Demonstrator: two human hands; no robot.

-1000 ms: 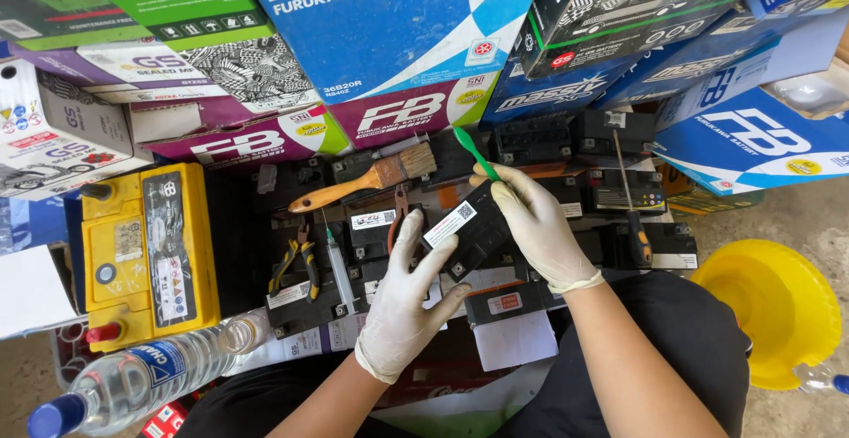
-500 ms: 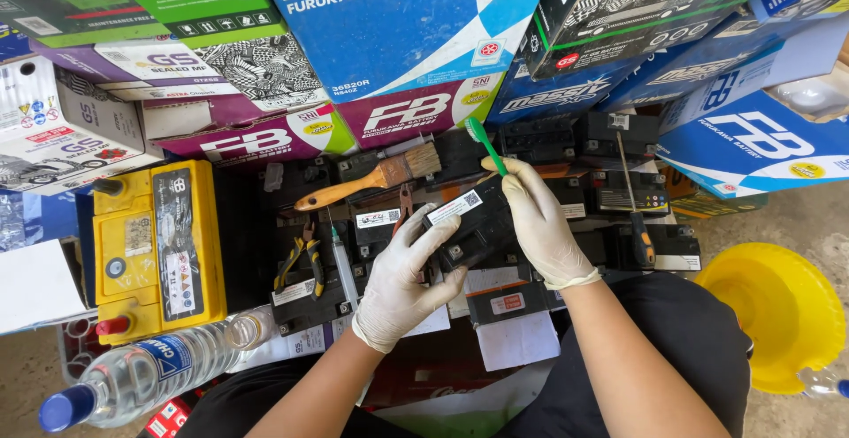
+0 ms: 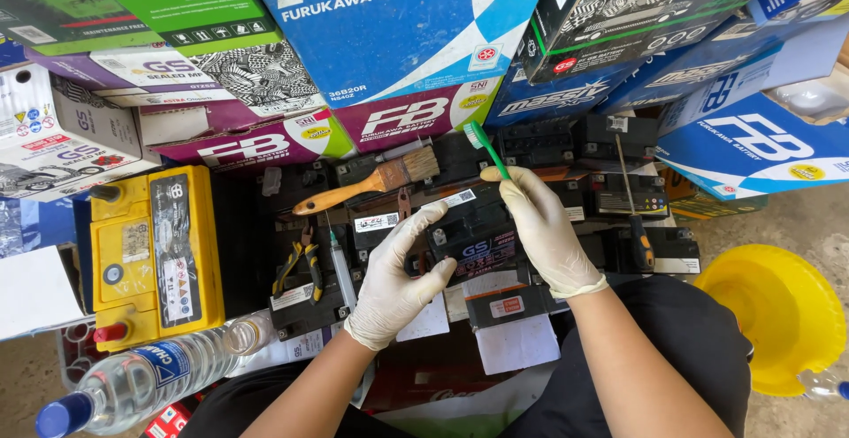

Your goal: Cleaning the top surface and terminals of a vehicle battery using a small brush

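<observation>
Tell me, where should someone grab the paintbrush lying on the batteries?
Probably by the orange wooden handle of the paintbrush, coming from above. It lies flat across the black batteries, bristles toward the right, handle pointing left and free. The long, narrow handle suits fingers closing across it.

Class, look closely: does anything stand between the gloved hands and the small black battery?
Nothing visible: the left hand and the right hand both grip the small black battery directly, the right also holding a green toothbrush.
</observation>
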